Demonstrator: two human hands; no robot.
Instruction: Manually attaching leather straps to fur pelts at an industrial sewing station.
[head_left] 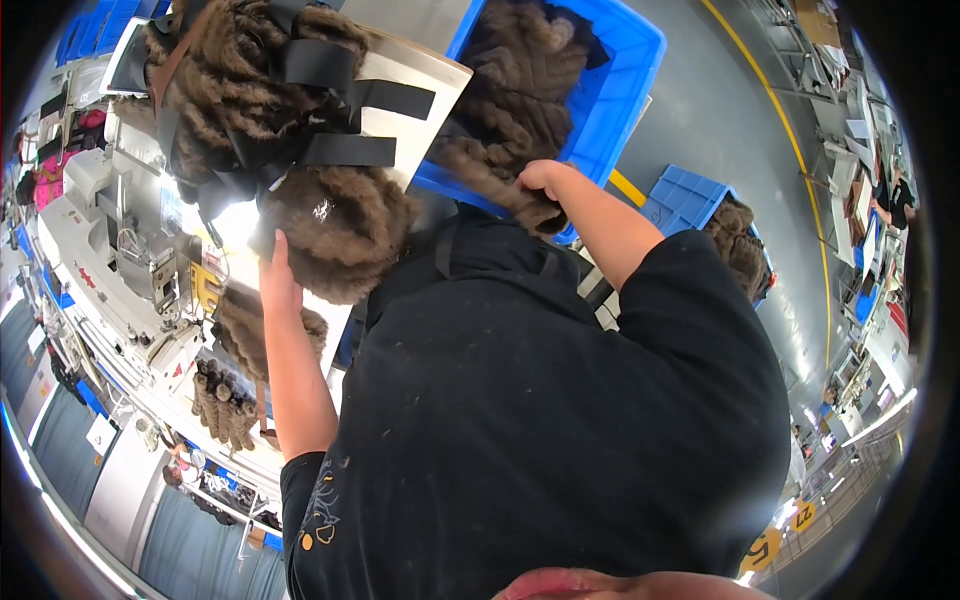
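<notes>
My right hand [545,178] is closed on a strip of brown fur [490,185] at the near edge of a blue plastic bin [632,75]. More brown fur [525,75] lies folded inside that bin. On the white table at the left, my left hand [280,275] rests against the left edge of a rounded brown fur piece [350,225]. One of its digits is stretched out; the others are partly hidden. A small shiny patch shows on this fur. Just beyond it sits a heap of brown fur [235,85] with black straps [345,150] hanging out to the right.
A white sewing machine [140,265] stands left of my left hand, its lamp glaring. Further fur pieces [245,335] and fluffy trims [222,405] lie on the table nearer me. A second blue bin [685,200] with fur stands on the grey floor at right.
</notes>
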